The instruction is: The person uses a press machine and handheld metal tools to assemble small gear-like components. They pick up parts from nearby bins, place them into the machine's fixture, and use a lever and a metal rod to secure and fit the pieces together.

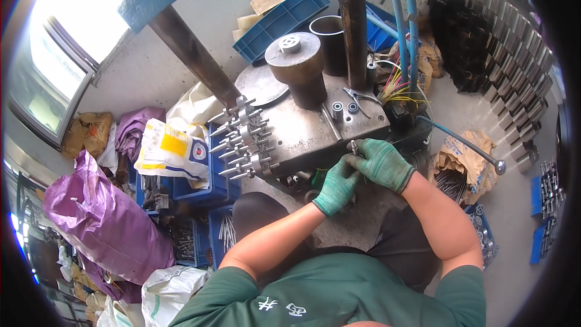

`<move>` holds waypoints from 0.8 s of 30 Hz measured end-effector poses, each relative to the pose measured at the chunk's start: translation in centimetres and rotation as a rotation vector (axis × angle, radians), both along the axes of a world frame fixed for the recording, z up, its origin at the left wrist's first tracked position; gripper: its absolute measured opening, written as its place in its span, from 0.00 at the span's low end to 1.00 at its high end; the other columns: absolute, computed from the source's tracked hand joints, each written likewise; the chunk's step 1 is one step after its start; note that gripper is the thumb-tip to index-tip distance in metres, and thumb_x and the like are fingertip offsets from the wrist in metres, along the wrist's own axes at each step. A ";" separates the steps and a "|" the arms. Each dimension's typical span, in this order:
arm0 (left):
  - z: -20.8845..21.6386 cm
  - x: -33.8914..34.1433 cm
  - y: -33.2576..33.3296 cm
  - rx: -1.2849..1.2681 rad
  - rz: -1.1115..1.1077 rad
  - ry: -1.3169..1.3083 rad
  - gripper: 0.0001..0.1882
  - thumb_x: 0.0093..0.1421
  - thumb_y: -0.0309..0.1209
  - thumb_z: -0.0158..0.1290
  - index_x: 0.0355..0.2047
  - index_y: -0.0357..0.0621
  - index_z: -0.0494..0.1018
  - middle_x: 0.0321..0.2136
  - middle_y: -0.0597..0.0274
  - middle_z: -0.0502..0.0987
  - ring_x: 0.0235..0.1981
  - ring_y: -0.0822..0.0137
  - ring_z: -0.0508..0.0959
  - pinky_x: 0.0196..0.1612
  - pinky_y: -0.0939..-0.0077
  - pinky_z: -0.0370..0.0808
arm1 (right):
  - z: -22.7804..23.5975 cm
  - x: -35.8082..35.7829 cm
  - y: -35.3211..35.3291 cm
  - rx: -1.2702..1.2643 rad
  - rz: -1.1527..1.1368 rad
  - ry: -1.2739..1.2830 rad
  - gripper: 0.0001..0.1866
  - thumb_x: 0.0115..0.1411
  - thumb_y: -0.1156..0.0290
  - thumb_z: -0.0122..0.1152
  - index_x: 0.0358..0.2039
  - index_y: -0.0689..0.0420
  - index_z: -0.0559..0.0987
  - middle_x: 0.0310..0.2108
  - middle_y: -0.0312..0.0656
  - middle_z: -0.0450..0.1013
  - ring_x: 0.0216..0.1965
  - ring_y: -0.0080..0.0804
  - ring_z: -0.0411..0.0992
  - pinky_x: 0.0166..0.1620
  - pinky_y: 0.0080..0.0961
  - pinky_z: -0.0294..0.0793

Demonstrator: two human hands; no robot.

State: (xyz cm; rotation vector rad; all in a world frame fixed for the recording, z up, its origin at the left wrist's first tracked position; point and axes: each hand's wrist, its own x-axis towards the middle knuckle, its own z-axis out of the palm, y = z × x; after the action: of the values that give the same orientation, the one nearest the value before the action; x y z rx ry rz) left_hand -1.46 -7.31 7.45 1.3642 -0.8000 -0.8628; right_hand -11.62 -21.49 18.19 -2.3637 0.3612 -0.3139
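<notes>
Both my hands wear green knit gloves and meet in front of the steel machine table (290,133). My right hand (384,163) is closed with its fingers around a small metal shaft (354,147), whose tip sticks up past the glove. Against it, my left hand (338,186) is closed too, thumb and fingers at the shaft's lower part, which the gloves hide. On the table just beyond lie a metal rod (331,122), two small ring bearings (337,109) and a pair of pliers (362,102). Several shafts with metal cores (248,142) stand clustered at the table's left edge.
A thick round steel pillar (295,63) rises from the table, with uprights (350,24) behind. A lever with a ball end (499,166) juts out at right, above a paper sack of rods (454,184). Blue crates (209,184) and a purple sack (103,218) sit left.
</notes>
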 end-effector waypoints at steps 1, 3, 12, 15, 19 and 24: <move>-0.4 0.0 0.1 0.039 -0.018 0.055 0.21 0.69 0.20 0.55 0.61 0.38 0.70 0.51 0.57 0.79 0.53 0.69 0.77 0.59 0.71 0.75 | 0.2 -0.2 0.4 -0.024 0.012 0.055 0.20 0.65 0.55 0.64 0.39 0.63 0.82 0.36 0.59 0.80 0.42 0.61 0.79 0.45 0.48 0.78; -0.2 -0.2 -0.1 0.100 -0.045 0.122 0.21 0.69 0.21 0.55 0.62 0.37 0.70 0.51 0.56 0.80 0.52 0.67 0.78 0.59 0.71 0.75 | 0.0 -0.6 0.0 -0.043 -0.002 0.068 0.19 0.65 0.57 0.64 0.43 0.63 0.82 0.38 0.60 0.80 0.43 0.60 0.79 0.47 0.47 0.79; -2.3 0.6 -0.2 0.263 -0.069 0.441 0.19 0.72 0.29 0.55 0.61 0.40 0.71 0.47 0.58 0.82 0.43 0.64 0.84 0.45 0.66 0.83 | -0.6 -1.9 -3.8 0.042 -0.072 -0.016 0.13 0.66 0.73 0.63 0.49 0.65 0.83 0.41 0.51 0.83 0.42 0.38 0.82 0.49 0.31 0.80; -1.5 1.0 -0.6 0.263 -0.021 0.662 0.14 0.71 0.28 0.55 0.55 0.40 0.75 0.40 0.60 0.82 0.39 0.64 0.83 0.43 0.66 0.84 | -0.1 -2.3 -3.4 0.131 -0.114 -0.081 0.12 0.66 0.74 0.65 0.48 0.65 0.84 0.42 0.46 0.84 0.44 0.32 0.81 0.50 0.29 0.79; -3.2 2.4 -1.2 0.185 0.000 0.748 0.11 0.72 0.29 0.55 0.53 0.45 0.73 0.39 0.61 0.81 0.38 0.62 0.84 0.43 0.62 0.85 | 0.8 -3.2 -3.3 0.112 -0.123 -0.186 0.13 0.66 0.72 0.66 0.48 0.64 0.84 0.40 0.49 0.82 0.40 0.38 0.82 0.45 0.31 0.80; -3.6 3.9 -2.4 0.098 0.018 0.724 0.13 0.69 0.27 0.60 0.51 0.44 0.72 0.39 0.58 0.81 0.39 0.59 0.84 0.44 0.59 0.86 | 8.3 -8.8 -4.5 -0.556 -0.017 -0.115 0.12 0.60 0.72 0.68 0.44 0.61 0.84 0.40 0.49 0.82 0.43 0.49 0.80 0.53 0.40 0.78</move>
State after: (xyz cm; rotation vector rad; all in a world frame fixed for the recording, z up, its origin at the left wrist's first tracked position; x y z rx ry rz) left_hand 2.39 -9.69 3.87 1.0203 -0.1843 -1.2850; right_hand -20.47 -25.94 26.48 -2.8668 0.2611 -0.6211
